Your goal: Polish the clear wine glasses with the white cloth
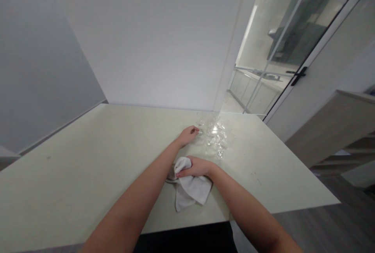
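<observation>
My right hand [197, 167] is closed around a bunched white cloth [195, 190], whose loose corners hang down onto the table near its front edge. Farther forward, my left hand [188, 136] is at the left side of a cluster of clear glasses [216, 136]. Its fingers are curled in; whether they grip one of the glasses I cannot make out. Several see-through pieces stand close together there, and their outlines blend into one another. The left forearm passes just left of the cloth.
The pale table [88, 159] meets a white wall [158, 42] at the back. To the right is a glazed door [281, 42] with a black handle [299, 75]. Wooden shelving [334, 128] stands beyond the table's right edge.
</observation>
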Available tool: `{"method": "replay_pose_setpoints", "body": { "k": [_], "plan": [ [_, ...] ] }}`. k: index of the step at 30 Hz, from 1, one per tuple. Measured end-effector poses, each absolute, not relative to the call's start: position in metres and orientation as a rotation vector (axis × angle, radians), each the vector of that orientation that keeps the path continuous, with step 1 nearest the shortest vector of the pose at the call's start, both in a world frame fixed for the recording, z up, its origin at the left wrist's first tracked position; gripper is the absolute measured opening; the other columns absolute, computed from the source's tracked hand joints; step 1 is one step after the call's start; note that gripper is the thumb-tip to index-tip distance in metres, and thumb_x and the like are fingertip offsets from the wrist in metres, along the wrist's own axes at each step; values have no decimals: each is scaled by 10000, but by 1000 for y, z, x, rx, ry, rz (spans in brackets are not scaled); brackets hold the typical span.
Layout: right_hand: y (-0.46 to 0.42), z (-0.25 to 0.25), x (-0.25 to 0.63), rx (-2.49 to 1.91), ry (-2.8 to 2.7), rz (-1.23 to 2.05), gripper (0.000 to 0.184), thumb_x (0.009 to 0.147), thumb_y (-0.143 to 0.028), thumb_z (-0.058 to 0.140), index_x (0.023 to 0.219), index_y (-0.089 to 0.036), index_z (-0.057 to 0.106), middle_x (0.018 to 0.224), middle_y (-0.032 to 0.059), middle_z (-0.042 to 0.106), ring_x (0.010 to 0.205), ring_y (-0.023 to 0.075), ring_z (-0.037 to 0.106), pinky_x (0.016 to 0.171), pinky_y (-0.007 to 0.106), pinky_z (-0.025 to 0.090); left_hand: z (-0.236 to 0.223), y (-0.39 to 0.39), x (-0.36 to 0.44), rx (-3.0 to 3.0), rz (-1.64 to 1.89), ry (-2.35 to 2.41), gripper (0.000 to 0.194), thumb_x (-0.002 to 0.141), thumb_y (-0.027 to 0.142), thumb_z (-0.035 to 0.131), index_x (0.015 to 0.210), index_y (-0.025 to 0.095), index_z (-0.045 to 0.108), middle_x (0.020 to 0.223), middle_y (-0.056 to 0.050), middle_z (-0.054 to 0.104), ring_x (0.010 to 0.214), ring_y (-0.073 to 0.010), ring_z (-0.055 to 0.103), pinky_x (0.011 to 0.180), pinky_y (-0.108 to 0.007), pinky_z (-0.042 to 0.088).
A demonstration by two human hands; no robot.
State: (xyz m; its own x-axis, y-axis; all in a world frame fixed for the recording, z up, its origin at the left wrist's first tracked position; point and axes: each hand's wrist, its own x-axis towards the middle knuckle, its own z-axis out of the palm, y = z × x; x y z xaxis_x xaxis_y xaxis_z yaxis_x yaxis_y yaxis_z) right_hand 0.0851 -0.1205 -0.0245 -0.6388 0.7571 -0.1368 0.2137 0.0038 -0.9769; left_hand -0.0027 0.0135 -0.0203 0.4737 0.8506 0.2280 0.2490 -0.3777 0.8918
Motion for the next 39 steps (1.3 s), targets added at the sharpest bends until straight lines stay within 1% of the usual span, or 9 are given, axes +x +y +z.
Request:
{"method": "replay_pose_setpoints", "body": {
  "k": [6, 11, 15, 17, 21, 25, 28, 33, 39],
  "plan": [
    [-120, -26, 84, -993, -1852, 1679, 395, 696, -473, 814, 928, -173, 707, 859, 6, 704, 749, 139, 620, 716, 257, 511, -24, 14, -1, 1965, 911, 929, 250, 779, 330, 649, 989, 221, 729, 965, -70, 737, 1053, -246, 651, 1071, -410, 433],
    [-117, -32, 86, -974, -1878, 1671, 417, 715, -481, 801, 972, -167, 702, 896, 13, 706, 776, 142, 626, 744, 262, 513, -23, 11, 0, 2245, 748, 904, 302, 779, 268, 655, 1072, 228, 716, 1068, -91, 707, 1167, -273, 588, 1130, -434, 362],
    [-115, -35, 87, -959, -1888, 1660, 414, 713, -473, 804, 978, -173, 702, 923, 16, 706, 800, 143, 622, 757, 260, 510, -19, 2, -2, 2498, 643, 1061, 298, 817, 243, 626, 1107, 229, 694, 1229, -136, 623, 1216, -312, 531, 1071, -467, 393],
    [-116, -34, 87, -969, -1884, 1665, 409, 707, -476, 808, 964, -174, 705, 917, 15, 707, 801, 147, 624, 751, 259, 511, -17, -2, -6, 2549, 612, 1217, 260, 853, 259, 591, 1088, 210, 691, 1243, -160, 597, 1207, -331, 522, 1025, -472, 415],
    [-117, -30, 87, -1001, -1859, 1684, 404, 700, -462, 815, 969, -180, 707, 891, 4, 709, 773, 140, 626, 733, 249, 511, -19, -8, -22, 2537, 632, 1463, 253, 881, 361, 587, 1027, 178, 681, 1181, -171, 609, 1165, -339, 533, 978, -449, 430],
    [-118, -28, 87, -1020, -1876, 1683, 380, 709, -456, 804, 939, -170, 706, 854, -2, 699, 741, 130, 610, 705, 235, 498, -26, -9, -42, 2513, 689, 1546, 284, 877, 411, 604, 1032, 184, 674, 1187, -151, 613, 1132, -310, 558, 955, -409, 449],
    [-118, -29, 87, -1018, -1896, 1678, 389, 720, -479, 789, 925, -161, 697, 810, -11, 683, 696, 117, 582, 676, 228, 481, -29, -7, -52, 2501, 727, 1423, 273, 858, 404, 634, 1026, 196, 685, 1188, -117, 635, 1121, -275, 583, 969, -380, 457],
    [-118, -29, 87, -1019, -1924, 1670, 396, 727, -501, 778, 914, -162, 693, 798, -10, 674, 700, 124, 579, 681, 236, 481, -31, -3, -54, 2349, 856, 1204, 223, 838, 410, 632, 852, 198, 698, 1039, -73, 710, 1031, -229, 640, 971, -346, 467],
    [-119, -26, 88, -1023, -1938, 1682, 387, 723, -486, 788, 930, -172, 702, 849, -3, 695, 742, 136, 605, 722, 242, 494, -28, -13, -54, 2139, 747, 920, 234, 733, 388, 714, 814, 173, 667, 847, -39, 727, 816, -191, 665, 787, -308, 514]
  ]
}}
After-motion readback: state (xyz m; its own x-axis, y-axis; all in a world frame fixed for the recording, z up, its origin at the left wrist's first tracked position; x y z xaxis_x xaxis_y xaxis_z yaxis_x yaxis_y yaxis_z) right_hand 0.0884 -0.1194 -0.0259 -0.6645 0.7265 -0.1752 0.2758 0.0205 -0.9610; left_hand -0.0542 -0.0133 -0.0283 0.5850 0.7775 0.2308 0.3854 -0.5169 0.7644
